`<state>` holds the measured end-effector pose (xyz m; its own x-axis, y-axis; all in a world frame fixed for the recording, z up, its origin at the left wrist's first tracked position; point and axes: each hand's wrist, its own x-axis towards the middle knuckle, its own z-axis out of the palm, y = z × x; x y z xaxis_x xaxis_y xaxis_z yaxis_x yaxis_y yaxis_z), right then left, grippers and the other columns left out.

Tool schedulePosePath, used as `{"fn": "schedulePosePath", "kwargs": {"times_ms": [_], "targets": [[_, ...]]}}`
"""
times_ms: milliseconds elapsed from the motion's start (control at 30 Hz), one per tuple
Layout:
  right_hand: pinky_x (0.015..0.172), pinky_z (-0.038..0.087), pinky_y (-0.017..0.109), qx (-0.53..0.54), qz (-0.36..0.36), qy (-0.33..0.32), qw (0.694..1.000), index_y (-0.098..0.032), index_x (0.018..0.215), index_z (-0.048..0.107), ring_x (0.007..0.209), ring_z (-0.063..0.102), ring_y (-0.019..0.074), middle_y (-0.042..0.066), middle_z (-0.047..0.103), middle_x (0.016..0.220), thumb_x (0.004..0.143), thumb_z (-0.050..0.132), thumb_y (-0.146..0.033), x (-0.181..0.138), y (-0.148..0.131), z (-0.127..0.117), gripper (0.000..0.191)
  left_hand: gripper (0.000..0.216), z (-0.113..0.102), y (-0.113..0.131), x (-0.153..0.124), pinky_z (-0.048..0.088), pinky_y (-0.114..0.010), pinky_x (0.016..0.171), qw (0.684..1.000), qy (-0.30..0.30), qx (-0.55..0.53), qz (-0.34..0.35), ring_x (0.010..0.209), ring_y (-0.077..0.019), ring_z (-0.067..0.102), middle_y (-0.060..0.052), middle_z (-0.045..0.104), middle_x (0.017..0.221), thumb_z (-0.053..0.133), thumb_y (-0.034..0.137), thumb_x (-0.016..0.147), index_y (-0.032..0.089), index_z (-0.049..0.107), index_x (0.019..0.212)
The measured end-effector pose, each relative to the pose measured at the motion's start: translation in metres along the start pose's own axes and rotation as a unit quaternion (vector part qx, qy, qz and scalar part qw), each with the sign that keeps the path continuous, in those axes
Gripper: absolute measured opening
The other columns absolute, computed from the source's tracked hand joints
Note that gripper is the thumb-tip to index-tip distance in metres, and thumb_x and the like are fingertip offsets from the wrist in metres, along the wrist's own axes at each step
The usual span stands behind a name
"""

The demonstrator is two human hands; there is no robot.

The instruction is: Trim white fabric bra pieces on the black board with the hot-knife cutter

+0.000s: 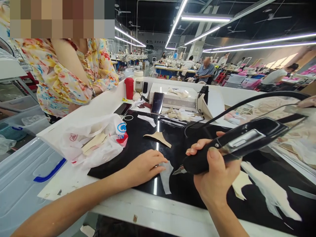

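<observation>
Over the mat (137, 141), right hand (214, 176) clutches black tool (249, 136), left hand (143, 167) touches 1 white piece (167, 180) (can't tell if pinching), unreadable blue logo (121, 127) on bag (97, 159).

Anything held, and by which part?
Right hand grips the black tool close behind its metal tip; left hand touches the white piece, grip unclear.

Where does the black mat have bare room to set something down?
Bare mat shows between the plastic bag and tan cutout, and between that cutout and the right hand. Farther back it's crowded: phone and scraps before the vented white box.
</observation>
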<state>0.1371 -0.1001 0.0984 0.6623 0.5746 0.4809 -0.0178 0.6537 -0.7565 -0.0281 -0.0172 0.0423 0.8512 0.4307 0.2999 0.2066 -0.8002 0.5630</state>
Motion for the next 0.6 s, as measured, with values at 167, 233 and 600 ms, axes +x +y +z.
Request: {"fn": "schedulePosePath", "kwargs": {"times_ms": [167, 233, 600], "targets": [[0.060, 0.053, 0.031, -0.010, -0.009, -0.014, 1.000, -0.027, 0.119, 0.056, 0.059, 0.061, 0.0136, -0.006, 0.067, 0.076, 0.082, 0.076, -0.030, 0.001, 0.010, 0.003, 0.041, 0.044, 0.008, 0.012, -0.003, 0.050, -0.040, 0.101, 0.998, -0.059, 0.032, -0.019, 0.111, -0.0252, 0.059, -0.010, 0.064, 0.121, 0.075, 0.035, 0.088, 0.017, 0.064, 0.127], [0.061, 0.053, 0.031, -0.015, -0.009, -0.019, 1.000, -0.027, 0.120, 0.055, 0.060, 0.061, 0.0136, -0.006, 0.067, 0.077, 0.083, 0.076, -0.030, 0.001, 0.014, 0.002, 0.042, 0.051, 0.007, 0.012, -0.004, 0.049, -0.040, 0.102, 0.997, -0.067, 0.036, -0.015, 0.114, -0.0265, 0.057, -0.011, 0.063, 0.124, 0.079, 0.038, 0.084, 0.017, 0.064, 0.128], [0.063, 0.052, 0.033, -0.042, -0.017, -0.012, 0.999, -0.027, 0.119, 0.054, 0.061, 0.062, 0.0139, -0.006, 0.067, 0.079, 0.084, 0.076, -0.032, 0.001, 0.021, -0.010, 0.042, 0.067, 0.007, 0.018, -0.006, 0.046, -0.045, 0.108, 0.996, -0.085, 0.027, -0.022, 0.122, -0.0299, 0.054, -0.011, 0.061, 0.129, 0.083, 0.049, 0.078, 0.017, 0.061, 0.132]]}}
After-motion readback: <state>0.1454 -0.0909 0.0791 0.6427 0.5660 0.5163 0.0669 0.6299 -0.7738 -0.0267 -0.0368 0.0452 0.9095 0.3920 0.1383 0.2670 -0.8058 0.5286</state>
